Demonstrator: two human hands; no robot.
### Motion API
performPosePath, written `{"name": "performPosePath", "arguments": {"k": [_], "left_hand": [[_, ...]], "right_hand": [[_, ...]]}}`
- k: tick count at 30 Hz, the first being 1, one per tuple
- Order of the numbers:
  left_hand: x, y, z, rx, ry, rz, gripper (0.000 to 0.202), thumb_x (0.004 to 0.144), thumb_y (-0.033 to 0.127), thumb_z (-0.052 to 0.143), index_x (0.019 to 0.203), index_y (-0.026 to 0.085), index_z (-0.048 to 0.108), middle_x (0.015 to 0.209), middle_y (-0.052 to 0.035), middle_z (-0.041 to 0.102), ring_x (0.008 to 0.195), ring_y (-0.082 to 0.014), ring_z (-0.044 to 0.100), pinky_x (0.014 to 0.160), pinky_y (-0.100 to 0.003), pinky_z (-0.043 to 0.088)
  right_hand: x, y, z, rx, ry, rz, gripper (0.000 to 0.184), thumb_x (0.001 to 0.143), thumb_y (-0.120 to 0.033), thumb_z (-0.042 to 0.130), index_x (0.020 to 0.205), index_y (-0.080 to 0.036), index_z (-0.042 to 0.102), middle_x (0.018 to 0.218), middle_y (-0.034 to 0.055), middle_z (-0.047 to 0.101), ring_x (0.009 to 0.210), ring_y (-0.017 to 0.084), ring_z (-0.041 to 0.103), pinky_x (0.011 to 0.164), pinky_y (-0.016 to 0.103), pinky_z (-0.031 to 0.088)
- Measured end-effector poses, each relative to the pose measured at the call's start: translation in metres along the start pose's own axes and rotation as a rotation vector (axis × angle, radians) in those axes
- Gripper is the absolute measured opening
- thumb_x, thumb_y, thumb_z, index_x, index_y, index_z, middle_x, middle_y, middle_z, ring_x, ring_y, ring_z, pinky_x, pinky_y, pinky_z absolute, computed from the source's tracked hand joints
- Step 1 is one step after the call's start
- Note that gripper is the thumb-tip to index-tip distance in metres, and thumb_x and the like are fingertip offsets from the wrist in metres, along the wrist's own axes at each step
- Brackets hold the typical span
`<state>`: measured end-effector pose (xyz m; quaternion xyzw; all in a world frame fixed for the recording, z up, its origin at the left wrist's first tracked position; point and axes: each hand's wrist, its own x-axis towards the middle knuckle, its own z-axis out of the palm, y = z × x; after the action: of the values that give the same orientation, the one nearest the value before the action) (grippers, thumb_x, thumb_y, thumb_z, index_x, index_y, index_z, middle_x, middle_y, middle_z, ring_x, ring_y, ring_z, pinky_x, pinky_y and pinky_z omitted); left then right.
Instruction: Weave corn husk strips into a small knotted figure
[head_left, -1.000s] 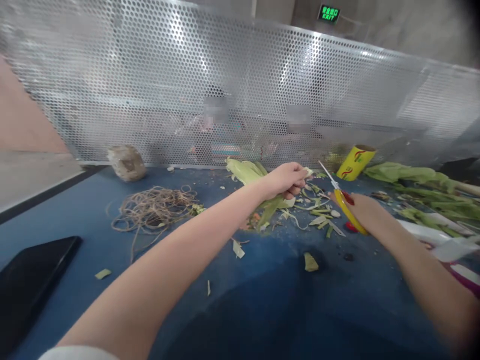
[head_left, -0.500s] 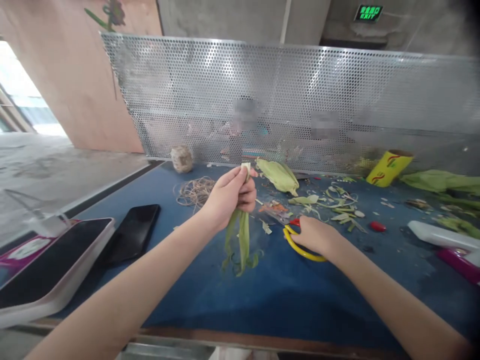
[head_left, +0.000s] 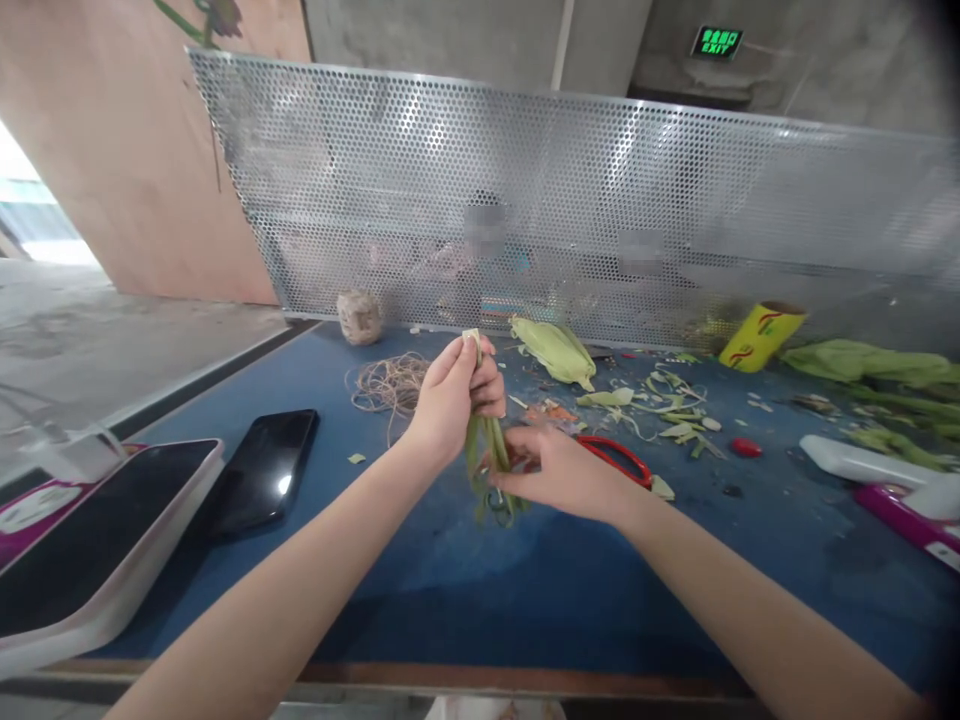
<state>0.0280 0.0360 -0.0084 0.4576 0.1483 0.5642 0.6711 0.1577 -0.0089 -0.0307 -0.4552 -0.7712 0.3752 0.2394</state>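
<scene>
My left hand (head_left: 457, 395) is closed around a bunch of green corn husk strips (head_left: 480, 440). A pale folded end sticks up above its thumb, and the strips hang down below the fist. My right hand (head_left: 551, 468) is at the hanging part, its thumb and fingers closing on the strips near their curled lower ends; its fingertips are partly hidden. On the blue table just beyond my right hand lie scissors, with a red handle loop (head_left: 630, 455) showing. Their blades are mostly hidden behind the hand.
A green husk bundle (head_left: 555, 352), husk scraps (head_left: 686, 415) and tangled twine (head_left: 390, 385) lie farther back. A yellow tube (head_left: 761, 337) stands right. At left are a black phone (head_left: 262, 470) and a white-edged device (head_left: 112, 545). A perforated metal screen (head_left: 450, 180) borders the table.
My right hand has let go of the scissors and moved left to the hanging husk strips. My left hand keeps its hold. The view has shifted slightly.
</scene>
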Motion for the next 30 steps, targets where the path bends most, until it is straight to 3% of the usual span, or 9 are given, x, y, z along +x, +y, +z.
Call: {"name": "performPosePath", "arguments": {"k": [9,12,15,17,19,21,24,27,30], "left_hand": [[0.001,0.009,-0.013,-0.007,0.156,0.113,0.022,0.089,0.024,0.039,0.069,0.018,0.045,0.049,0.0081,0.023,0.037,-0.0044,0.023,0.037,-0.015,0.022],[-0.001,0.01,-0.012,-0.022,0.2,0.141,0.022,0.088,0.025,0.04,0.068,0.019,0.045,0.049,0.008,0.022,0.036,-0.0045,0.023,0.036,-0.014,0.023],[-0.003,0.009,-0.01,-0.004,0.205,0.169,0.023,0.088,0.027,0.04,0.067,0.019,0.045,0.049,0.0078,0.023,0.037,-0.0047,0.024,0.036,-0.014,0.024],[-0.005,0.007,-0.007,0.004,0.179,0.163,0.023,0.088,0.028,0.041,0.067,0.019,0.045,0.049,0.0077,0.023,0.037,-0.0046,0.025,0.037,-0.014,0.025],[-0.007,0.004,-0.003,0.006,0.134,0.142,0.023,0.088,0.028,0.04,0.068,0.019,0.045,0.049,0.0077,0.024,0.037,-0.0045,0.026,0.037,-0.014,0.025],[-0.009,0.004,-0.001,0.006,0.095,0.125,0.023,0.089,0.028,0.039,0.068,0.019,0.046,0.049,0.0076,0.025,0.037,-0.0045,0.025,0.037,-0.014,0.024],[-0.011,0.006,-0.001,-0.003,0.075,0.121,0.023,0.089,0.026,0.037,0.069,0.019,0.046,0.05,0.0075,0.025,0.038,-0.0046,0.025,0.037,-0.015,0.024],[-0.011,0.009,-0.004,-0.019,0.076,0.124,0.022,0.089,0.025,0.038,0.069,0.019,0.046,0.05,0.0074,0.024,0.038,-0.0047,0.026,0.037,-0.014,0.025],[-0.01,0.011,-0.007,-0.033,0.084,0.119,0.023,0.089,0.024,0.038,0.069,0.019,0.047,0.05,0.0073,0.024,0.038,-0.0048,0.027,0.037,-0.015,0.024]], "right_hand": [[0.0,0.015,0.001,-0.137,-0.042,0.053,0.011,0.071,-0.018,0.054,0.081,-0.018,0.053,0.078,0.0009,0.059,0.073,0.015,0.056,0.07,0.027,0.043],[-0.002,0.016,-0.005,-0.17,-0.091,0.105,0.032,0.071,-0.033,0.06,0.099,-0.019,0.054,0.098,0.0061,0.059,0.088,0.02,0.056,0.079,0.033,0.043],[-0.007,0.01,-0.011,-0.223,0.015,0.081,0.066,0.066,-0.051,0.064,0.122,-0.022,0.044,0.128,0.0107,0.042,0.115,0.027,0.042,0.093,0.042,0.035],[-0.007,0.001,-0.01,-0.207,0.081,-0.002,0.071,0.067,-0.052,0.062,0.128,-0.024,0.037,0.134,0.0094,0.036,0.122,0.027,0.034,0.098,0.042,0.03],[-0.004,-0.008,-0.005,-0.138,0.093,-0.072,0.061,0.072,-0.048,0.06,0.124,-0.023,0.04,0.127,0.0082,0.045,0.117,0.024,0.041,0.097,0.04,0.032],[0.003,-0.013,0.002,-0.047,0.077,-0.076,0.038,0.078,-0.039,0.055,0.11,-0.02,0.049,0.108,0.007,0.058,0.101,0.021,0.053,0.089,0.036,0.039],[0.013,-0.012,0.008,0.117,-0.018,-0.064,0.013,0.084,-0.028,0.046,0.087,-0.017,0.052,0.082,0.0024,0.06,0.079,0.015,0.058,0.076,0.03,0.044],[0.015,-0.006,0.007,0.251,-0.11,-0.062,0.013,0.081,-0.028,0.052,0.088,-0.017,0.051,0.079,0.0004,0.058,0.076,0.014,0.057,0.071,0.027,0.045],[0.011,-0.003,0.002,0.211,-0.153,-0.053,0.024,0.073,-0.024,0.06,0.095,-0.017,0.053,0.089,0.0024,0.06,0.084,0.015,0.057,0.074,0.027,0.045]]}}
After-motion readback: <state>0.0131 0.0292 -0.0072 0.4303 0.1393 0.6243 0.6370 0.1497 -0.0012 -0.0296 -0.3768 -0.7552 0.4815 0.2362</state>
